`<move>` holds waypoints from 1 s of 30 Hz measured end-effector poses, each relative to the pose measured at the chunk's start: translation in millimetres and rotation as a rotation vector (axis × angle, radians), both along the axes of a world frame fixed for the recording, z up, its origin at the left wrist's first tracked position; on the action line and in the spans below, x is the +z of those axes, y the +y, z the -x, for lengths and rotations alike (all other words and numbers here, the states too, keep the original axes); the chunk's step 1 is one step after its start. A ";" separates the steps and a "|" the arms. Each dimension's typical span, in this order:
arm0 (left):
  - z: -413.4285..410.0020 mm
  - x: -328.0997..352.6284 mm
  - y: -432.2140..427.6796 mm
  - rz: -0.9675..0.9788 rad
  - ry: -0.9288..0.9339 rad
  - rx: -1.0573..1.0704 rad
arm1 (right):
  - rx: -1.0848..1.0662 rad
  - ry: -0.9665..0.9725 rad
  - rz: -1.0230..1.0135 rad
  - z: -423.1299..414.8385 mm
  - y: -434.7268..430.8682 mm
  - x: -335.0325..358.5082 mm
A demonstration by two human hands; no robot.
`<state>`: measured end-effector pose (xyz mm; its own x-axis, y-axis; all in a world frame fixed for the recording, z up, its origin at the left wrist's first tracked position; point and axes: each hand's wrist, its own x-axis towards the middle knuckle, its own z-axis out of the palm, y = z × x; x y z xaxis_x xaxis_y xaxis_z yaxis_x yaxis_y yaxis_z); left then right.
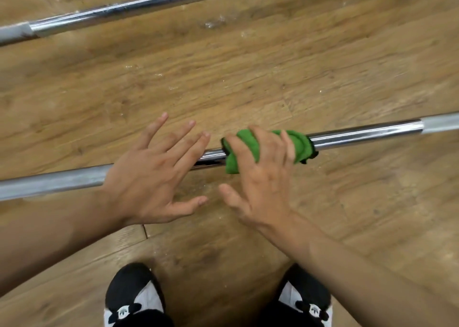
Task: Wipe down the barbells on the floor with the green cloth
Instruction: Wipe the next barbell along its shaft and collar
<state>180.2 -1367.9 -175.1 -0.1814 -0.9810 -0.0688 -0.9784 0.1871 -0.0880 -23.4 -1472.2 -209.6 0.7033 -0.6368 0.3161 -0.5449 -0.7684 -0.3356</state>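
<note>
We find the green cloth folded over the shaft of the near barbell, on its polished stretch between two duller grey sections. The right hand lies on top of the cloth. Its fingers are spread and only slightly bent, pressing the fabric down, and the thumb stands off on the person's side, not closed beneath the bar. The left hand is just beside it over the same bar, fingers straight and fanned, holding nothing. We cannot tell whether its palm bears on the steel.

The bar lies flat on the wooden floor, no edge of which shows. A second barbell lies well apart beyond it, with pale specks on the boards between. A pair of black-and-white shoes stands on the near side.

We judge the step in hand to be the wipe along the near bar. As held, the cloth covers mainly the upper face, so we recommend bringing the thumb under to wrap it round the shaft. The left hand should steady the bar against rolling. Strokes should run the full length, out onto the dull sections, and the bar should be turned to reach the underside. A loose fold may bunch or slip off.
</note>
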 end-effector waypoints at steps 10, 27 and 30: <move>-10.7 0.7 -12.9 0.007 0.012 0.038 | -0.081 0.011 0.200 69.5 -93.2 -18.8; -9.1 2.5 -16.2 -0.014 0.120 0.107 | 0.063 0.072 0.079 -10.1 -45.9 19.7; -3.2 4.6 -11.1 0.005 0.173 0.140 | -0.064 0.068 0.072 28.3 -71.0 16.6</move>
<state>183.5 -1379.0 -170.5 -0.0520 -0.9977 -0.0436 -0.9954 0.0483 0.0828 -51.6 -1543.2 -193.0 0.6829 -0.6587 0.3159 -0.6134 -0.7519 -0.2418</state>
